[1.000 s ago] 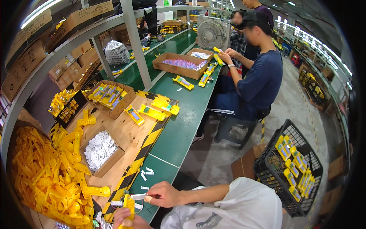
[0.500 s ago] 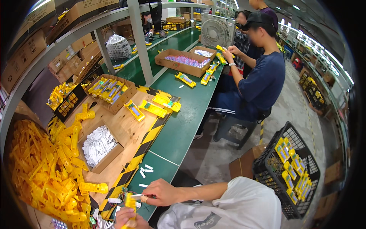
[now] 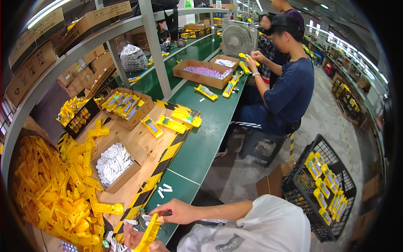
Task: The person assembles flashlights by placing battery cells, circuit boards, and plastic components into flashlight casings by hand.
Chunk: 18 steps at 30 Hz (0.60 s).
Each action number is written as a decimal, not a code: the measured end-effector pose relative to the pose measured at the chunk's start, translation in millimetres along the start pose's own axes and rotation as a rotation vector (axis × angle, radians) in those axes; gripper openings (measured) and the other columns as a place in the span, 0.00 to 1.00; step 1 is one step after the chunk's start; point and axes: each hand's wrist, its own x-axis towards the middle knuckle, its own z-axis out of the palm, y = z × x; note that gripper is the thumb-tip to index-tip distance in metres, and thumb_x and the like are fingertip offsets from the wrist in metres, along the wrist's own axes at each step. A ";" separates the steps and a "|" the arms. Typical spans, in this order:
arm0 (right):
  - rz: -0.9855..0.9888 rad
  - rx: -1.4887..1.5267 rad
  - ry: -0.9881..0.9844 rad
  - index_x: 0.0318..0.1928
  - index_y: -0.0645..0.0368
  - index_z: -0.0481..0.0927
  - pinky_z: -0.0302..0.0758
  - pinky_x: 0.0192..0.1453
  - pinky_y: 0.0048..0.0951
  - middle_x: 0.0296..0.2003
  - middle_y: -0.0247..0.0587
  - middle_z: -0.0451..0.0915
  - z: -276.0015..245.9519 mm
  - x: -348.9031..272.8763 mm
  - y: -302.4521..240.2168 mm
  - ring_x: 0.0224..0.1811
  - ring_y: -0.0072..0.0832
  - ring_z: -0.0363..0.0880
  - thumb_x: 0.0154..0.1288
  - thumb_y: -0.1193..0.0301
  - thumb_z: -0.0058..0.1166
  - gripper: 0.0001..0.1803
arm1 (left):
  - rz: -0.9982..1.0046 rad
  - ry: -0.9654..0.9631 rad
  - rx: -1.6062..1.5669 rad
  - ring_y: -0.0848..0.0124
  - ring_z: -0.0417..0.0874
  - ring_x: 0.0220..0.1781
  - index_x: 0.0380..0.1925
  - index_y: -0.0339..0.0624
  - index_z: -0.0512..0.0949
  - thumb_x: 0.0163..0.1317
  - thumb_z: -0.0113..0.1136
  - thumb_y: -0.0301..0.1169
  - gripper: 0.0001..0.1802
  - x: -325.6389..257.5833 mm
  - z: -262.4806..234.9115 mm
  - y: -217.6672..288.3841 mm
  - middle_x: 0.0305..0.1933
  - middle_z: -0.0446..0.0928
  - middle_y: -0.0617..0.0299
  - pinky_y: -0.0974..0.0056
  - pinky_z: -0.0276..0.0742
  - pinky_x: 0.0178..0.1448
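At the lower edge, my left hand (image 3: 132, 237) is closed around a long yellow plastic casing (image 3: 150, 234), held tilted over the bench edge. My right hand (image 3: 179, 211) bends its thumb and index finger at the casing's upper end. A small white strip (image 3: 147, 218) shows under that index finger, and the casing partly hides it. Just beyond my right hand, several small white strips (image 3: 164, 189) lie on the green bench (image 3: 181, 181). Loose thin wires and white pieces (image 3: 112, 241) lie beside my left hand.
Yellow casings (image 3: 50, 193) are heaped at left, beside a carton of white parts (image 3: 133, 171). Filled casings sit in another carton (image 3: 145, 110). A black crate (image 3: 289, 191) stands at right. Ahead, a co-worker (image 3: 289, 84) handles a yellow casing near a fan (image 3: 238, 38).
The yellow casing has tilted and shows more of its length. My right hand's fingers have come up to its upper end, bringing the white strip there. The whole view has shifted slightly.
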 end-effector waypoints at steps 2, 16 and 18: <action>0.030 -0.008 0.064 0.57 0.59 0.81 0.79 0.49 0.28 0.37 0.42 0.87 0.3 -0.5 -0.3 0.40 0.23 0.85 0.68 0.71 0.59 0.18 | -0.003 -0.194 0.138 0.55 0.63 0.75 0.54 0.39 0.69 0.69 0.60 0.47 0.25 -19.6 -22.5 -19.3 0.69 0.63 0.48 0.50 0.55 0.79; -0.061 0.068 -0.015 0.60 0.59 0.77 0.78 0.47 0.25 0.40 0.40 0.87 14.4 -8.7 11.8 0.41 0.20 0.84 0.71 0.71 0.57 0.18 | -0.264 -0.220 -0.044 0.50 0.60 0.77 0.48 0.39 0.73 0.72 0.55 0.42 0.17 -50.0 -25.0 -42.0 0.74 0.59 0.43 0.46 0.59 0.77; -0.045 0.043 0.034 0.58 0.60 0.78 0.78 0.47 0.25 0.40 0.39 0.87 20.6 -7.4 14.1 0.41 0.20 0.84 0.71 0.71 0.57 0.17 | -0.194 -0.180 0.089 0.50 0.60 0.77 0.48 0.38 0.72 0.72 0.56 0.42 0.18 -57.4 -29.9 -49.4 0.74 0.59 0.42 0.45 0.60 0.76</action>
